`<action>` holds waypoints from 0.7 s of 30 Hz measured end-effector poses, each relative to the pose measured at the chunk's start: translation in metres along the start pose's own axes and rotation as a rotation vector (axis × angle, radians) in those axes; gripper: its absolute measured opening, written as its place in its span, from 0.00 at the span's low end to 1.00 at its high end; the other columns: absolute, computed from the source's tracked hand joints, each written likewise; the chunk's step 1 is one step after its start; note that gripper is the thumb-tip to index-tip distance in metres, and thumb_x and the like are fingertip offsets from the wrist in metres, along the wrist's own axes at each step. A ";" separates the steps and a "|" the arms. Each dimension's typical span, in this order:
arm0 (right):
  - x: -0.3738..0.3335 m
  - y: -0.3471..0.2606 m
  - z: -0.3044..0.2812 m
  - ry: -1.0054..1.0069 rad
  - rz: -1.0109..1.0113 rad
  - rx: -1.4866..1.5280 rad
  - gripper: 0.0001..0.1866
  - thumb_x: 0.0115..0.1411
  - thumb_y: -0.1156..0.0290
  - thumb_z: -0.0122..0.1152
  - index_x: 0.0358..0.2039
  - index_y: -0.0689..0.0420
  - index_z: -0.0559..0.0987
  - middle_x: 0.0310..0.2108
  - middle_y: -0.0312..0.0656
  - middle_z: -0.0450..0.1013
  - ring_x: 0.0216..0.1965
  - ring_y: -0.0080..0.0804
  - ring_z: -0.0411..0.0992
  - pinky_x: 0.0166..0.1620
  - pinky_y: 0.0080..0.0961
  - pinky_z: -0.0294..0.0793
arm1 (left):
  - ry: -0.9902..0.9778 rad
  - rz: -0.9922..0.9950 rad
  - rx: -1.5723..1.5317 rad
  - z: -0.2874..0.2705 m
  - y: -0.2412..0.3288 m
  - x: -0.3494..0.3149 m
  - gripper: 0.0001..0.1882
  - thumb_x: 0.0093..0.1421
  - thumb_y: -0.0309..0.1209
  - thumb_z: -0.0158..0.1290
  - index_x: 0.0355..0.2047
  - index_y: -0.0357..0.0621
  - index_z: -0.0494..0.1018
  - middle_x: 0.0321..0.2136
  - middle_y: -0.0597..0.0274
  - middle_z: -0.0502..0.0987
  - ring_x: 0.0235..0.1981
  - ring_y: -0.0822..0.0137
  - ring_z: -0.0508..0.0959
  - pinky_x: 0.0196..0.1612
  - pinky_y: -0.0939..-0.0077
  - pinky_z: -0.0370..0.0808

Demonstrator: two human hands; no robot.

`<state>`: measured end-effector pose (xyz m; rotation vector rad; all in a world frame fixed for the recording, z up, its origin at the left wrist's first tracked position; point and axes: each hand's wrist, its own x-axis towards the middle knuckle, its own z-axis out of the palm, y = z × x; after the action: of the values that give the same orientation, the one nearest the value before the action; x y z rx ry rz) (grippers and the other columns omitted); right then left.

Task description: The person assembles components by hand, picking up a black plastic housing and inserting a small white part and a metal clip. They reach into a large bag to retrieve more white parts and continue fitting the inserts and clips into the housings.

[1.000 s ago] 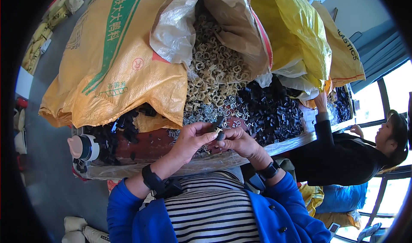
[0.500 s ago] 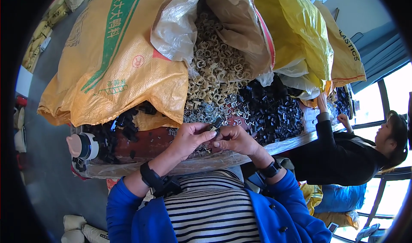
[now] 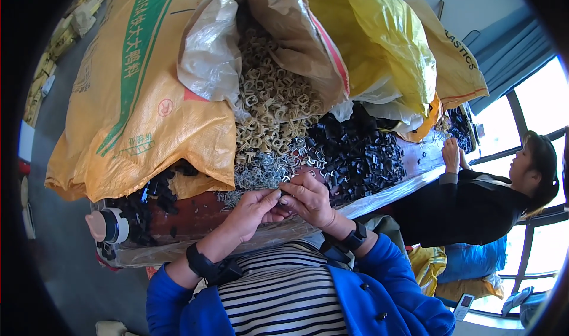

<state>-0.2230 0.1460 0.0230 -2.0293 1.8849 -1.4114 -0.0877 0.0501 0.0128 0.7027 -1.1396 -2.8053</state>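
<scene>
My left hand [image 3: 253,212] and my right hand [image 3: 309,201] meet fingertip to fingertip over the near edge of the table. Both are closed in a pinch. Fingers almost wholly cover a small black plastic part between them; only a dark bit shows where the tips touch. Just beyond my hands lies a heap of small silvery metal clips [image 3: 261,173]. Pale beige plastic clips [image 3: 275,107] spill from an open sack behind it. To the right of these is a pile of black plastic pieces [image 3: 355,158].
A large orange woven sack [image 3: 160,122] lies at left, a yellow sack [image 3: 379,33] at the back. At the table's left end stands a cup with a pink lid [image 3: 106,226]. A co-worker in black [image 3: 474,208] handles parts at right. Clear plastic film [image 3: 379,196] wraps the table's front edge.
My right fingers have closed in over the black part, which stuck up from my left fingertips before. The view has shifted a little. The co-worker's hands have come together.
</scene>
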 end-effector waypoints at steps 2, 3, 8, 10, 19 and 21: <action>-0.002 0.001 -0.002 0.014 -0.001 -0.022 0.14 0.41 0.74 0.60 0.32 0.61 0.74 0.24 0.40 0.66 0.22 0.30 0.65 0.23 0.21 0.65 | -0.008 -0.010 -0.001 0.003 0.000 0.001 0.12 0.57 0.33 0.42 0.36 0.37 0.67 0.30 0.59 0.72 0.28 0.69 0.75 0.29 0.82 0.73; -0.004 0.002 -0.003 0.004 -0.017 -0.038 0.14 0.41 0.74 0.61 0.32 0.61 0.74 0.24 0.39 0.66 0.22 0.30 0.65 0.23 0.22 0.65 | -0.004 -0.016 0.002 0.004 0.001 0.002 0.13 0.57 0.34 0.42 0.35 0.37 0.67 0.29 0.59 0.72 0.28 0.69 0.75 0.29 0.82 0.73; -0.003 0.008 -0.011 0.011 -0.070 -0.078 0.13 0.39 0.75 0.60 0.30 0.60 0.74 0.23 0.39 0.66 0.22 0.32 0.65 0.23 0.23 0.64 | 0.008 -0.022 -0.022 0.005 0.002 0.006 0.13 0.57 0.34 0.42 0.35 0.36 0.67 0.28 0.59 0.72 0.27 0.69 0.75 0.28 0.83 0.73; 0.001 0.019 -0.021 0.092 -0.092 -0.184 0.11 0.39 0.77 0.59 0.27 0.60 0.74 0.22 0.39 0.66 0.22 0.33 0.65 0.23 0.24 0.64 | 0.011 -0.015 -0.038 0.002 0.005 0.007 0.13 0.56 0.34 0.43 0.35 0.36 0.67 0.27 0.59 0.73 0.27 0.69 0.74 0.28 0.83 0.73; 0.012 0.166 -0.123 -0.013 0.670 -1.119 0.14 0.47 0.61 0.52 0.32 0.56 0.71 0.36 0.43 0.66 0.39 0.42 0.62 0.39 0.38 0.59 | 0.018 0.119 0.123 -0.001 0.018 0.007 0.11 0.54 0.31 0.46 0.35 0.36 0.68 0.25 0.61 0.72 0.25 0.73 0.73 0.27 0.85 0.72; 0.013 0.167 -0.124 -0.051 0.641 -1.137 0.15 0.47 0.60 0.52 0.33 0.56 0.70 0.36 0.44 0.66 0.40 0.43 0.62 0.39 0.39 0.59 | 0.013 0.113 0.086 -0.003 0.019 0.004 0.11 0.54 0.30 0.46 0.35 0.37 0.68 0.25 0.61 0.72 0.25 0.74 0.73 0.27 0.86 0.71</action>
<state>-0.4304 0.1570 0.0076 -1.2742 3.2684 -0.0689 -0.0927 0.0332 0.0222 0.6400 -1.2623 -2.6694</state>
